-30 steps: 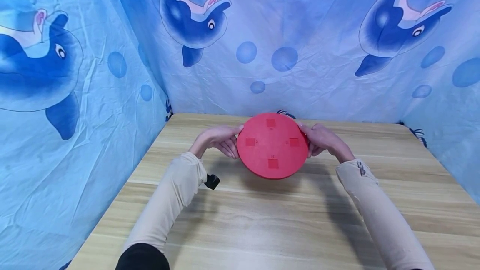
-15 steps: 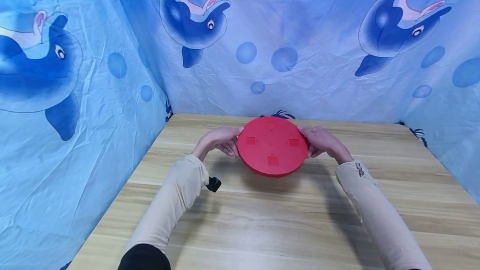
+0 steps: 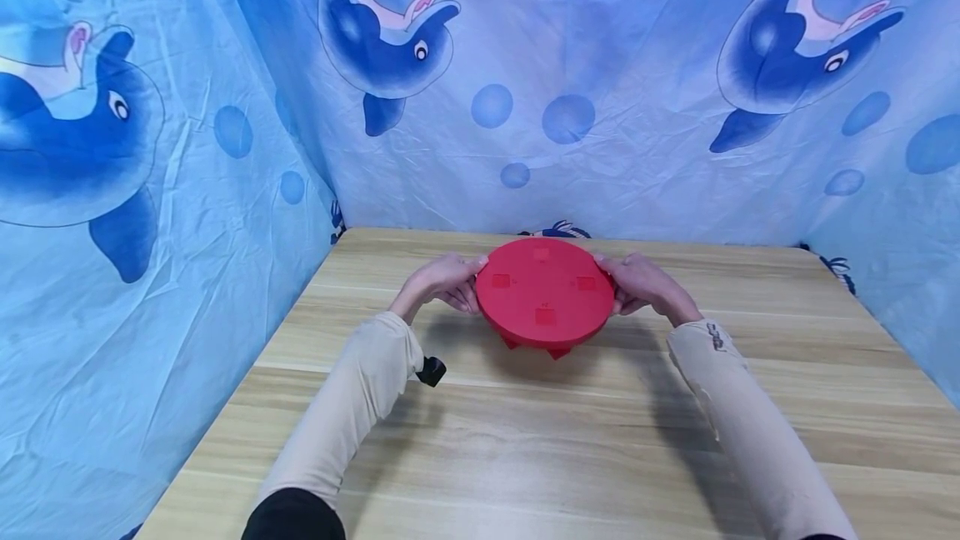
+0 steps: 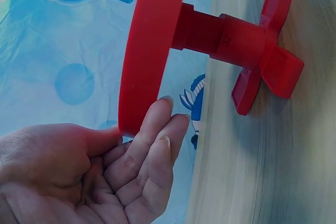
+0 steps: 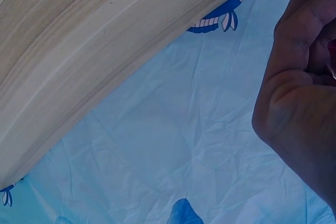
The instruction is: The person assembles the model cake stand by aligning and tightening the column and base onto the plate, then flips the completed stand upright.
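A red round-topped pedestal stand [image 3: 546, 286] is held level with the far part of the table, its top tilted toward the head camera. Square recesses mark that top. Seen from the left wrist, a thick stem [image 4: 239, 38] runs from under the disc to several splayed feet [image 4: 283, 72] close to the wood; whether they touch it I cannot tell. My left hand [image 3: 450, 280] pinches the rim at the left, thumb above and fingers beneath. At the opposite side, my right hand [image 3: 639, 280] grips the rim likewise; the right wrist view shows only part of that hand.
A wood-grain table [image 3: 510, 457] spreads out below both arms. Blue curtains [image 3: 637, 182] printed with dolphins hang behind it and along both sides. A small black device [image 3: 431, 371] sits at the left wrist.
The stand's top has tipped flatter and its near rim has risen slightly in view. Its feet now show below that rim. Both hands keep their hold on the sides.
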The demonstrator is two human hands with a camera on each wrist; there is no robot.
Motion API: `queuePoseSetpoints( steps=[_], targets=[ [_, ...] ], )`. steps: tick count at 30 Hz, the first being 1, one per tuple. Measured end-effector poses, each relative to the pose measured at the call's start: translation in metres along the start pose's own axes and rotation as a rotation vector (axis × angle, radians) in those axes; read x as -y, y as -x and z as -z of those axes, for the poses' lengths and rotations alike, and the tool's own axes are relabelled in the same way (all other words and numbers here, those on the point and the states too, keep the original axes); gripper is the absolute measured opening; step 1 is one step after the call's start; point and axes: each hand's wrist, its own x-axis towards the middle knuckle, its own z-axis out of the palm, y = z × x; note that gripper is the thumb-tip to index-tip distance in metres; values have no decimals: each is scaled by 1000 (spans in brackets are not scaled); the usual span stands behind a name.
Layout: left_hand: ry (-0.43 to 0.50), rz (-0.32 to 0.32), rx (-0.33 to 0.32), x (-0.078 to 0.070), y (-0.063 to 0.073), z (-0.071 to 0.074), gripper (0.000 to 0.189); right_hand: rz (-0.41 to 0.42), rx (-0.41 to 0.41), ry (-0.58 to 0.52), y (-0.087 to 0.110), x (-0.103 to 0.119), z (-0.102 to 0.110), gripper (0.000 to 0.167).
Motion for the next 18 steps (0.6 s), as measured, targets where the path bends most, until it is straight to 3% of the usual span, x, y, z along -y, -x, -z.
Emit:
queuePoseSetpoints(
  steps=[12,18],
  targets=[
    [6,-3,-9,3,-1,1,57,0,1,5,-3,-3,-2,54],
    [1,-40,-34,9,2,-2,64,60,12,-31,5,-13,-3,60]
  ],
)
